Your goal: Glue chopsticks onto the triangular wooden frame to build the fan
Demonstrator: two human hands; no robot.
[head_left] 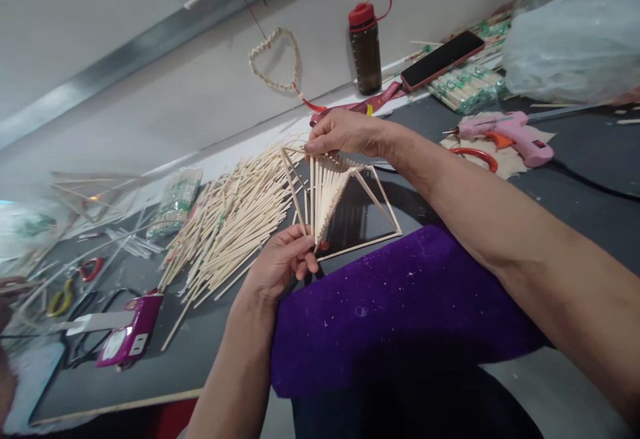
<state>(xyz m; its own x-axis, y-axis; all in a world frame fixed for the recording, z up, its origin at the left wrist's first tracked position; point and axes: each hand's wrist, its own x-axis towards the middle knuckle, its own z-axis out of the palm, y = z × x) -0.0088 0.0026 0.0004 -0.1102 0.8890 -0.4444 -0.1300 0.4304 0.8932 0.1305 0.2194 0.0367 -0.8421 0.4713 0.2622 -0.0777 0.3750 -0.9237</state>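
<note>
A model built of thin wooden sticks (331, 195) stands partly over the table's front edge, with a twisted fan of close-set sticks in its middle and open angular frames on both sides. My left hand (283, 262) is closed on the low front end of the fan, thumb on top. At the upper back edge of the model, my right hand (345, 133) pinches the sticks between thumb and fingers. Whether a single loose stick is also in that pinch cannot be made out. A big pile of loose sticks (235, 212) lies just left of the model.
A pink glue gun (520, 133) rests at the right by orange-handled scissors (475, 155). Behind are a red-capped bottle (366, 52) and a phone (443, 60). A magenta glue gun (133, 329) lies left. Purple cloth (390, 299) covers my lap. Part of another person shows at far left.
</note>
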